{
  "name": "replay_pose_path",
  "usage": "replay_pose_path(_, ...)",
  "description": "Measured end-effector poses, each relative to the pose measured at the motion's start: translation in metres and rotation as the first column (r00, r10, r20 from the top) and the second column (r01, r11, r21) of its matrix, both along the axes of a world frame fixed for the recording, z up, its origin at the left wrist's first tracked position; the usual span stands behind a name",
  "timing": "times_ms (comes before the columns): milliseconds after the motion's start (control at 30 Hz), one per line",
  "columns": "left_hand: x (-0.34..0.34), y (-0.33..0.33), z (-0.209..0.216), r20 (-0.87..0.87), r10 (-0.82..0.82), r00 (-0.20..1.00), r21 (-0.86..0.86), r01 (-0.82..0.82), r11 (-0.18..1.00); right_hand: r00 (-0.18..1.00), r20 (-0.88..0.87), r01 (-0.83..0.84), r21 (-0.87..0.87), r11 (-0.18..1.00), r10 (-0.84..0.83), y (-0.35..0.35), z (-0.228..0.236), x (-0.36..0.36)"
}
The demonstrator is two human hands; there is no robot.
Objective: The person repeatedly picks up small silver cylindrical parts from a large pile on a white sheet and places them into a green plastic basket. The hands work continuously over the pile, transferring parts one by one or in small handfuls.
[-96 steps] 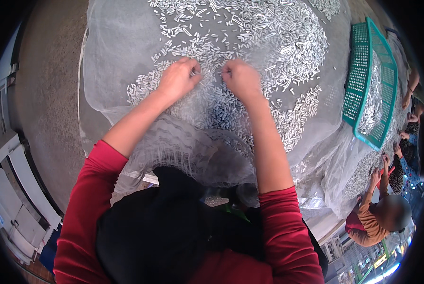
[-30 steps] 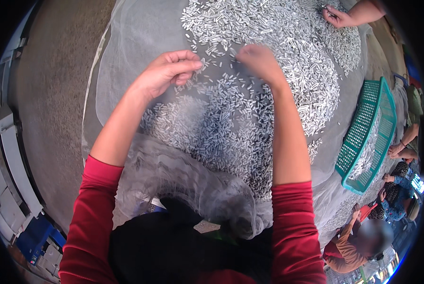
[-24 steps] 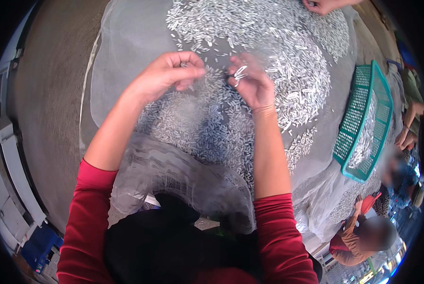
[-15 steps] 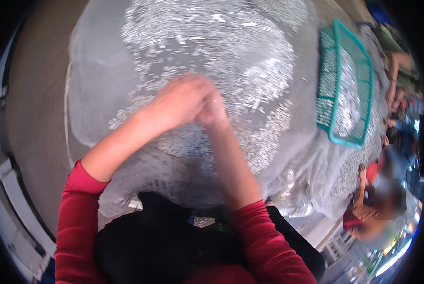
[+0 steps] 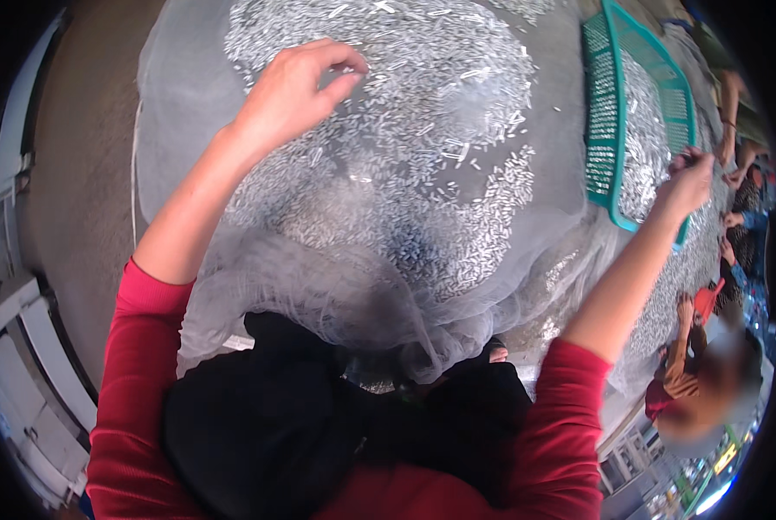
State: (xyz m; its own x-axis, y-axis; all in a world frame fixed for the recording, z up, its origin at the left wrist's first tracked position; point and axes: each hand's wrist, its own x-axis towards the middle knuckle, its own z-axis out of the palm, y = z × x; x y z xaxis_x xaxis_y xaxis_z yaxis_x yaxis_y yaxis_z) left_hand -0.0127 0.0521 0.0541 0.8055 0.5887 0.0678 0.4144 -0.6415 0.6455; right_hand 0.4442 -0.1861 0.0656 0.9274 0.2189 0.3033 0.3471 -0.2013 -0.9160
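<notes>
Right hand (image 5: 690, 184) has moved to the green basket (image 5: 604, 130) of silver pieces (image 5: 643, 139), grip unclear; left grip (image 5: 364, 73) parted.

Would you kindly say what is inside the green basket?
Silvery pieces lie inside the green basket; whatever is beneath them is covered, and the right hand partly blocks the view.

The person wears a deep red top (image 5: 405, 496), its snug sleeves (image 5: 141, 381) creased in soft folds and ending in plain edges well short of the wrists. From here I see matte black cloth (image 5: 258, 416) covering the lap; both hands (image 5: 297, 91) are bare.
</notes>
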Motion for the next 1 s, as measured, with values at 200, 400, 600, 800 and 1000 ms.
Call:
replay_pose_path(200,-0.042,-0.021,-0.068,-0.222,0.032,0.974,-0.137,-0.064,0.988,0.721,0.588,0.268,-0.725,0.635,0.367,-0.008,-0.039,0.017)
replay_pose_path(400,-0.048,-0.070,-0.124,-0.241,-0.196,0.951,0.043,0.212,0.976,0.568,-0.006,-0.693,-0.542,0.475,0.823,0.034,-0.103,-0.241)
replay_pose_path(600,-0.052,-0.068,-0.142,-0.259,-0.036,0.965,0.342,0.127,0.931,0.441,-0.178,-0.747,-0.617,0.249,0.880,0.052,-0.137,-0.358)
replay_pose_path(800,-0.053,-0.070,-0.141,-0.215,-0.073,0.974,0.234,0.123,0.964,0.670,-0.093,-0.534,-0.750,0.391,0.737,0.055,-0.135,-0.348)
replay_pose_path(1000,-0.044,-0.079,-0.148,-0.165,-0.107,0.980,0.256,0.148,0.955,0.562,-0.167,-0.625,-0.727,0.284,0.810,0.059,-0.138,-0.362)
